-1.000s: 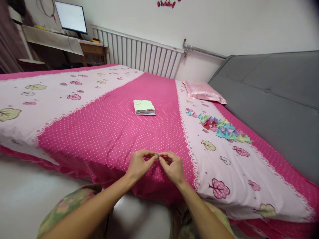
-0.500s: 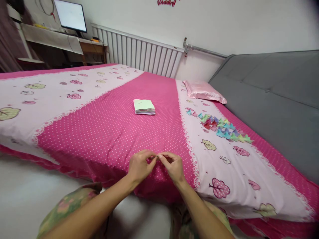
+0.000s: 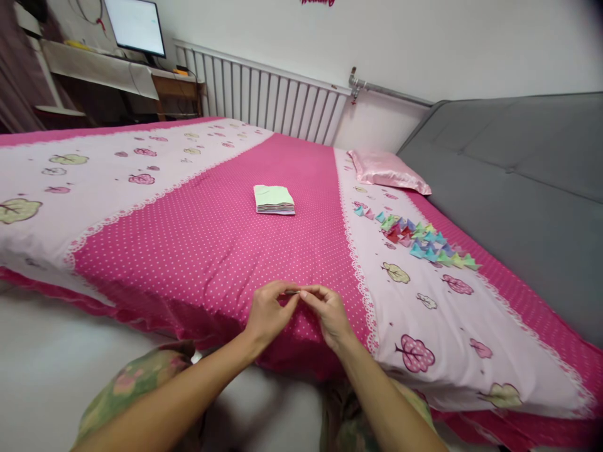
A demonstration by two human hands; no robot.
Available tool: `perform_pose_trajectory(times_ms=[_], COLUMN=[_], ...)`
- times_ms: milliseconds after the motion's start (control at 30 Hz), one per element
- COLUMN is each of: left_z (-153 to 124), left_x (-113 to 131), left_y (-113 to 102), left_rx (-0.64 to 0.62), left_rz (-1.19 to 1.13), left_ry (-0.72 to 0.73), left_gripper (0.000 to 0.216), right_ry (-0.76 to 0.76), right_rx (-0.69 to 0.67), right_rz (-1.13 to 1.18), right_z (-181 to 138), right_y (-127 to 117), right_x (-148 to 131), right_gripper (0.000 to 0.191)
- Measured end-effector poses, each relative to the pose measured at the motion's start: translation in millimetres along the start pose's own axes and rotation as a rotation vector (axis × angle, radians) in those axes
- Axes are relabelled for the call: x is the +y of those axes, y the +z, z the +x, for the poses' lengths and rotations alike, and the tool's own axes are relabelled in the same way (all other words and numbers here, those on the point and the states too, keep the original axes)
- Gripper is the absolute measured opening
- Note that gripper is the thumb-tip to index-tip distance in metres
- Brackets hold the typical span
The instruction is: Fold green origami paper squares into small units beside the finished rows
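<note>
My left hand [image 3: 271, 316] and my right hand [image 3: 328, 316] meet fingertip to fingertip above the near edge of the bed. Both pinch a small, thin folded piece [image 3: 292, 292], probably paper; most of it is hidden by the fingers. Beyond the hands lies a stack of square paper sheets [image 3: 274, 199], pale green on top, on the dotted pink strip of the bedspread. To the right, several small folded paper boats [image 3: 424, 240] in many colours sit grouped on the white printed strip.
The pink and white bedspread [image 3: 211, 245] covers the bed. A pink pillow [image 3: 389, 171] rests near the grey padded headboard [image 3: 513, 182]. A white radiator [image 3: 264, 91] stands behind, and a desk with a monitor [image 3: 135, 26] is at the far left.
The fingers have shifted slightly around the small folded piece, and a thin edge of it now shows by the left fingertips. The view has tilted a little; the stack and boats stay put.
</note>
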State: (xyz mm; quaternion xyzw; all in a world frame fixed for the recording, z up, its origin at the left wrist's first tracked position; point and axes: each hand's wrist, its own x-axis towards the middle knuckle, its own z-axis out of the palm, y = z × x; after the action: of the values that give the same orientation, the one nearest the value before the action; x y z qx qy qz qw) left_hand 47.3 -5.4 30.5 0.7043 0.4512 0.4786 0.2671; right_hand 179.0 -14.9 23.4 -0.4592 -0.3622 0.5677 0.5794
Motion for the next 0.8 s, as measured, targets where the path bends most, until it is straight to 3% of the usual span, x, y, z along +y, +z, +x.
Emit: perform_pose_trajectory(times_ms=[233,800], left_z=[1.7,2.4], left_x=[3.0,5.0], left_y=[-1.8,-0.7], left_rx=[-0.045,-0.051], left_rz=[0.009,0.081], left_ry=[0.065,-0.008], left_gripper=[0.016,0.012], right_ry=[0.113,0.03], right_rx=[-0.024,0.033], right_rz=[0.116,0.004], right_z=[1.0,1.8], right_y=[-2.3,2.0], right_x=[-0.1,4.6], right_gripper=[0.018,0.011])
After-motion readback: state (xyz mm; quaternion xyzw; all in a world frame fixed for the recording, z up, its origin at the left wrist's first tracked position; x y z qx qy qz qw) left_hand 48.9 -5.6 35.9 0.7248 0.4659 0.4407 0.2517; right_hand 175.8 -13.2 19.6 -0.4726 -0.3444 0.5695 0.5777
